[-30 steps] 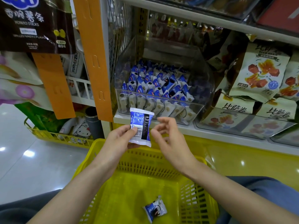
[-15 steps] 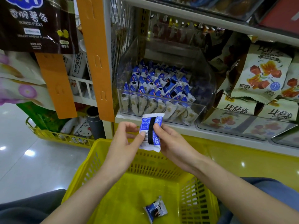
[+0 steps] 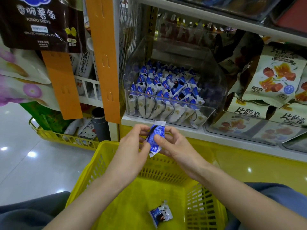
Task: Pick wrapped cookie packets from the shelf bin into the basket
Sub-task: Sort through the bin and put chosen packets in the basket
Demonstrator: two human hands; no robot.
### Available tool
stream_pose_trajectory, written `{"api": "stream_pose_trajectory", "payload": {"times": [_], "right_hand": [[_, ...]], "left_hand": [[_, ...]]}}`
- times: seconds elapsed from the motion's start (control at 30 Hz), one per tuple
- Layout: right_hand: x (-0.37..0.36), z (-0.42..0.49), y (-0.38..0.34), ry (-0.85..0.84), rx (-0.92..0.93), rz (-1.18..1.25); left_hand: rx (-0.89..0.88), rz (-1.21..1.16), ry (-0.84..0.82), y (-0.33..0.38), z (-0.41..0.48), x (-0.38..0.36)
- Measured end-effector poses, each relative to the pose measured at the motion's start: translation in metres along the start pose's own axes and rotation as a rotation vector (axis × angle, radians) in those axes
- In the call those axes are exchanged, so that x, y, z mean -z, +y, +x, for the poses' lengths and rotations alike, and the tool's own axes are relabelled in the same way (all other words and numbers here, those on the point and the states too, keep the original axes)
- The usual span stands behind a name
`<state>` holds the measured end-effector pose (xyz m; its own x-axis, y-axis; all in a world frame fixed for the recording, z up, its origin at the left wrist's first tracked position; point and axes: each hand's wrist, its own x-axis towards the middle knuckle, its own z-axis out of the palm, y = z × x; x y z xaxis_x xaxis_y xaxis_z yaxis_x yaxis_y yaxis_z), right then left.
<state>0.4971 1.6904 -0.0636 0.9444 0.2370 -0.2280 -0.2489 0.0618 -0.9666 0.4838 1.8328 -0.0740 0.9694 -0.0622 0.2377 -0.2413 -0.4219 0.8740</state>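
Both hands hold one blue-and-white wrapped cookie packet [image 3: 155, 138] above the far rim of the yellow basket [image 3: 93, 176]. My left hand [image 3: 132, 146] pinches its left edge. My right hand [image 3: 172, 143] has its thumb across the packet's front and its fingers curled behind. A second packet [image 3: 160, 214] lies on the basket floor. The clear shelf bin [image 3: 214, 90] just behind the hands holds several more of the same packets [image 3: 166, 90].
Bags of snacks [image 3: 275, 77] fill the shelf to the right of the bin. An orange strip [image 3: 103, 55] runs down the shelf post on the left. A low yellow basket [image 3: 66, 136] with goods sits on the floor at left. My knees flank the basket.
The packet was held by the left hand alone; the right hand closed in and took hold too. The packet has turned and tilted, dropping slightly toward the basket.
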Motion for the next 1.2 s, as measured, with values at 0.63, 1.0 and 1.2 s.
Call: {"api": "stream_pose_trajectory", "payload": {"times": [0.63,1.0,1.2], "right_hand": [[0.001,-0.004,0.004,-0.062,0.091,-0.345],[0.004,0.003,0.006,0.102,0.027,-0.233],[0.010,-0.002,0.013,0.192,0.372,-0.944]], "left_hand": [[-0.065,0.208,0.050,-0.010,0.002,0.003],[0.160,-0.131,-0.120,-0.005,0.006,-0.006],[0.361,-0.537,-0.207,0.004,0.000,-0.016]]}}
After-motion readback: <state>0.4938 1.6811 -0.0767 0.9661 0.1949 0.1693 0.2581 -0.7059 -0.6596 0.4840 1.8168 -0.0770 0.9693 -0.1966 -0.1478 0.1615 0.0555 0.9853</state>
